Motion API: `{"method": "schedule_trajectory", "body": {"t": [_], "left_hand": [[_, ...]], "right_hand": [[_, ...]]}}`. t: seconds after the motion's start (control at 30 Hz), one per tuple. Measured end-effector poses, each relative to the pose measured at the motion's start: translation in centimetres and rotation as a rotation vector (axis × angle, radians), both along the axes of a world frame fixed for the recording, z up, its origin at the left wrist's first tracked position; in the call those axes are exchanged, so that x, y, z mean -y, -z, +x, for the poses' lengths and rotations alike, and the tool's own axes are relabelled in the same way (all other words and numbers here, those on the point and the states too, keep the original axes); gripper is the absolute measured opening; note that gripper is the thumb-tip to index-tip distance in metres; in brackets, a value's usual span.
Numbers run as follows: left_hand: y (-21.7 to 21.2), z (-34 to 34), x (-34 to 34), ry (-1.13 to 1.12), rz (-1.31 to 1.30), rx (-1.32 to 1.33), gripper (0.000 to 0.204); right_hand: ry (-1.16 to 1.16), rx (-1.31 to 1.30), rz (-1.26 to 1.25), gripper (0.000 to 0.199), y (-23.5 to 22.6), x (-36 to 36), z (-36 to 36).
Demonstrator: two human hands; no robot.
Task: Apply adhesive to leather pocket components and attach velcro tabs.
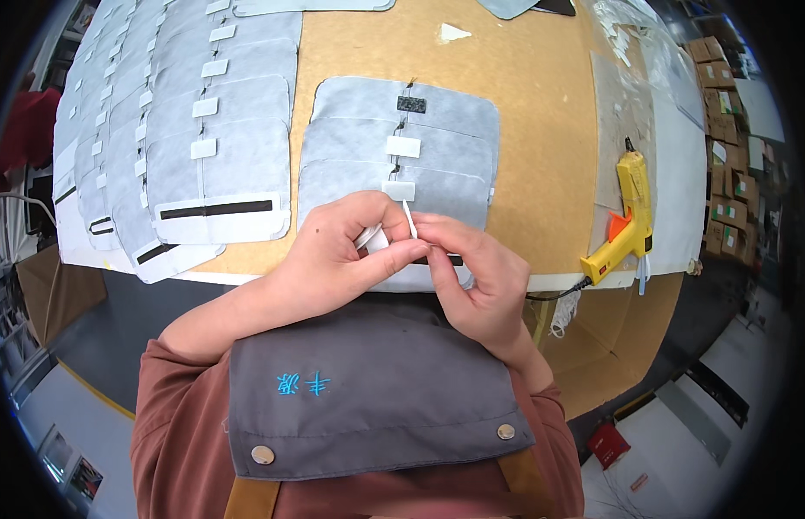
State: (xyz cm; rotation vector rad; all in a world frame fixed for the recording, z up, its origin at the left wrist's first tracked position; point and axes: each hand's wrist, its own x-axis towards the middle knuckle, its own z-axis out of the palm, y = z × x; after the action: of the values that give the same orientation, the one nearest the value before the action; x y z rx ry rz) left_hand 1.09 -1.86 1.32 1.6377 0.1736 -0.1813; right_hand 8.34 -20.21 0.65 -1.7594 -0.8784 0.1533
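My left hand [333, 251] is closed around a few small white tabs [374, 240]. A thin white tab [410, 220] stands edge-on between its fingertips and those of my right hand [482, 272], which pinches at the lower end. Both hands hover over the near end of a row of overlapping grey fabric panels [333, 134]. Along the panels' middle lie a black fuzzy pad [412, 105], a white pad [403, 146] and another white pad [399, 190] just beyond my fingers. Short dark wires or cords show beside the pads. My hands partly cover the nearest panel.
More overlapping grey panels [246, 186] with white pads cover the table's left side. A yellow glue gun [631, 208] with an orange trigger lies at the right, its cord running toward me. A cardboard box [627, 346] stands below the right edge. Cartons [727, 164] are stacked beyond.
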Motion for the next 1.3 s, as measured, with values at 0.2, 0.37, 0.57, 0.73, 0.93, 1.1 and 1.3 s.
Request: {"method": "schedule_trajectory", "body": {"t": [0.2, 0.37, 0.57, 0.73, 0.93, 1.1, 1.3], "left_hand": [[0.7, 0.0, -0.2, -0.006, 0.078, 0.126, 0.010], [1.2, 0.3, -0.4, 0.027, 0.011, 0.145, 0.010], [1.3, 0.9, -2.1, -0.102, 0.171, 0.281, 0.013], [0.9, 1.6, -4.3, -0.137, 0.057, 0.171, 0.028], [0.2, 4.1, -6.0, -0.165, -0.008, 0.131, 0.011], [1.1, 6.6, -6.8, -0.131, 0.385, 0.190, 0.016], [4.4, 7.5, -7.2, -0.091, 0.893, 0.512, 0.016]], "right_hand": [[0.007, -0.311, 0.091, 0.020, 0.6, 0.1, -0.1], [0.033, -0.430, 0.075, 0.017, 0.8, -0.1, 0.2], [0.157, -0.209, -0.101, 0.008, 0.5, -0.6, 3.0], [0.269, -0.435, -0.050, 0.005, 0.7, -3.4, 5.2], [0.250, -0.503, -0.209, 0.012, 1.2, -6.8, 7.7], [0.259, -0.413, -0.261, 0.016, 2.7, -7.5, 9.3], [0.283, -0.352, -0.284, 0.017, 3.2, -7.6, 9.6]]}}
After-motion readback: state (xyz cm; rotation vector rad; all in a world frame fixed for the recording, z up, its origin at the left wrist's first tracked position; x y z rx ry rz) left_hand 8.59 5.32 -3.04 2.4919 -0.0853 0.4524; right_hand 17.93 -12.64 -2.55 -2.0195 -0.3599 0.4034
